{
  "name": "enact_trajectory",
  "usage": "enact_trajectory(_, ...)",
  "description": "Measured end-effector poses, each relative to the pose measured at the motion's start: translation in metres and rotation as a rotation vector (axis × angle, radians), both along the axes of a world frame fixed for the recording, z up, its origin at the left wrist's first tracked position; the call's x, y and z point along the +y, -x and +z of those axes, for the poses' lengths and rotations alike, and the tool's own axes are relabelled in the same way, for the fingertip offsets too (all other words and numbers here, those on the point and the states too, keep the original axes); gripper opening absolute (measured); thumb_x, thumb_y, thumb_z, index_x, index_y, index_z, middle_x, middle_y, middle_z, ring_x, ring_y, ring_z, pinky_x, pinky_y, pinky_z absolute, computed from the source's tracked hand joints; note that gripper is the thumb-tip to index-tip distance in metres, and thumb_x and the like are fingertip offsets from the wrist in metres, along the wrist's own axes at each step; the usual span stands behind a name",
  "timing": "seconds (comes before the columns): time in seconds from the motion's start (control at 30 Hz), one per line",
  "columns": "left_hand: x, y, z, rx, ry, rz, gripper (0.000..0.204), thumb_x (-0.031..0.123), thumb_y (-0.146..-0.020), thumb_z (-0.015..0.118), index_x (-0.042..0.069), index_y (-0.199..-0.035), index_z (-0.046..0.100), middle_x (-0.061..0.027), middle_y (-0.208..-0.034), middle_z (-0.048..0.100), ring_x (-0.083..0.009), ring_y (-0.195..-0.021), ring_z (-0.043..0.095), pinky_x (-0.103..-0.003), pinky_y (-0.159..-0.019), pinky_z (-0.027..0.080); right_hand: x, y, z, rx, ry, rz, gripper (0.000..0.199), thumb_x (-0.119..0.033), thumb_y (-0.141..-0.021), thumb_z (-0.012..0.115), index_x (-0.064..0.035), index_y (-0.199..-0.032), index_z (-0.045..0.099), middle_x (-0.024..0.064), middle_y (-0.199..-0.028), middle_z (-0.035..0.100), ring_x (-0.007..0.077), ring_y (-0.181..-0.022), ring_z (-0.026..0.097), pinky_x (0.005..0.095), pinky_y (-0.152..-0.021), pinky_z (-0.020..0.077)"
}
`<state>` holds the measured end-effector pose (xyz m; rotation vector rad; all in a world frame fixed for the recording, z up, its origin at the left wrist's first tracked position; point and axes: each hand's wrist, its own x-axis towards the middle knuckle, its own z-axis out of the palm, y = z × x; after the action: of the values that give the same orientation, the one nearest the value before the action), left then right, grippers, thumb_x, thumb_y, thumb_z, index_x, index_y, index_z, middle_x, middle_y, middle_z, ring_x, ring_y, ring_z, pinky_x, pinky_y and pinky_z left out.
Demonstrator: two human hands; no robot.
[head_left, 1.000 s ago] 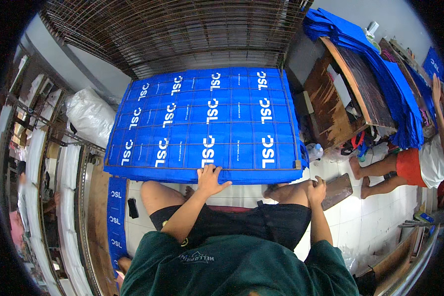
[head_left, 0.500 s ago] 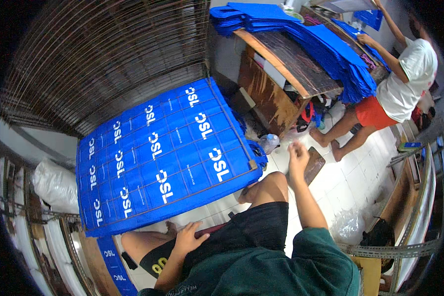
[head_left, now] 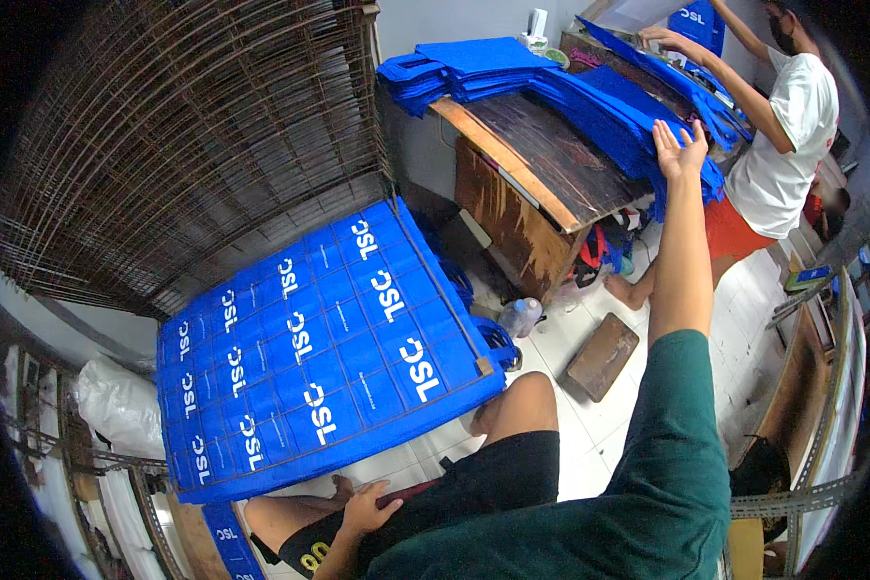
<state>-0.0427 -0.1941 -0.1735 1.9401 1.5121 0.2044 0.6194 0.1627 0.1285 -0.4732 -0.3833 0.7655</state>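
My right hand [head_left: 679, 152] is raised at the end of a stretched arm. Its fingers are spread and nothing is in it. In the view it overlaps the near edge of a stack of blue fabric pieces [head_left: 604, 104] on the worn wooden table; whether it touches them I cannot tell. My left hand [head_left: 365, 509] rests on my lap by the black shorts, fingers stretched out, next to a dark red strip [head_left: 413, 491]. Before me lies a wide layer of blue fabric bags [head_left: 270, 387] with white print, under a wire grid frame.
A co-worker in a white shirt [head_left: 800, 116] stands beyond the table [head_left: 589, 159], reaching over the blue pieces. On the tiled floor are a brown block [head_left: 601, 358] and a plastic bottle [head_left: 522, 317]. An upright wire rack [head_left: 193, 145] rises at left, by a clear plastic bundle [head_left: 120, 406].
My right hand has swung up and forward from above the floor block to the stack, its fingers opening. My left hand stays at my lap. The co-worker's arm has shifted, and the view has tilted.
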Motion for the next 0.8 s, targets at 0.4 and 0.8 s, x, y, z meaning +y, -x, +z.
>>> enact_trajectory(0.4,-0.001,-0.007,-0.004,0.047,0.073,0.071,0.054,0.046,-0.074,0.067,0.011,-0.113,0.056,-0.0131,-0.091,0.063,-0.0296,-0.081,0.062,-0.040,-0.073,0.050,0.081,-0.083,0.006,-0.023,0.408,0.015,0.064,-0.035,-0.087,0.051,-0.0051,-0.136,0.024,0.0183,-0.133,0.031,0.0369,-0.112,0.042,0.0457,-0.090,0.0452)
enact_trajectory(0.8,0.004,-0.006,-0.010,-0.043,0.048,0.108,0.054,0.049,-0.079,0.057,0.012,-0.118,0.051,-0.0179,-0.104,0.058,-0.0375,-0.093,0.058,-0.046,-0.078,0.047,0.050,-0.138,0.032,-0.899,0.378,-0.425,0.040,-0.008,-0.076,0.058,0.0007,-0.114,0.054,0.0179,-0.112,0.057,0.0297,-0.094,0.057,0.0397,-0.077,0.0478)
